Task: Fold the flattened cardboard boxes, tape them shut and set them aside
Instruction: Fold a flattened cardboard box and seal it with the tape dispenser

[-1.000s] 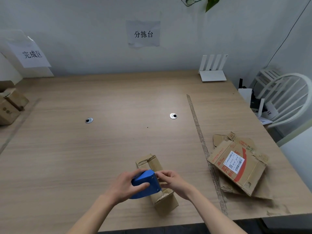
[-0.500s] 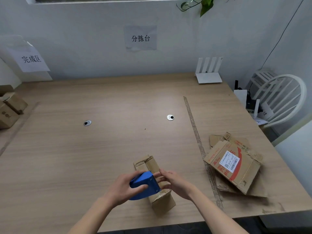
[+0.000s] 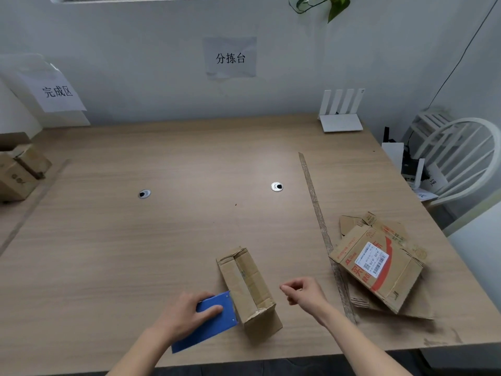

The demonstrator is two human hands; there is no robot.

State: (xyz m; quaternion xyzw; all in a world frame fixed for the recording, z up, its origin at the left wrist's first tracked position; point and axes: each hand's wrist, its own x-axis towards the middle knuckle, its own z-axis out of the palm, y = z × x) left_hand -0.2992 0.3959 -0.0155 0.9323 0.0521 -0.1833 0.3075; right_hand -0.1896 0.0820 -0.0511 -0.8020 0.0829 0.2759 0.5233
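Note:
A small folded cardboard box (image 3: pixel 248 286) lies near the front edge of the wooden table (image 3: pixel 135 240), its top flaps closed along a centre seam. My left hand (image 3: pixel 187 313) grips a blue tape dispenser (image 3: pixel 208 321), which sits just left of the box's near end. Right of the box, my right hand (image 3: pixel 305 294) hovers above the table with fingers loosely curled and thumb meeting forefinger; whether it pinches a piece of tape I cannot tell. A pile of flattened boxes (image 3: pixel 379 264), the top one with red print and a white label, lies at the right.
Finished taped boxes (image 3: pixel 19 172) stand at the far left edge. A strip of old tape (image 3: pixel 317 213) runs across the table. Two grommet holes (image 3: pixel 276 186) sit mid-table. A white router (image 3: pixel 340 112) stands at the back right; a white chair (image 3: pixel 461 158) is beyond the right edge.
The left hand has drawn the blue dispenser off the box top, down and to the left. The right hand has lifted off the box and moved right.

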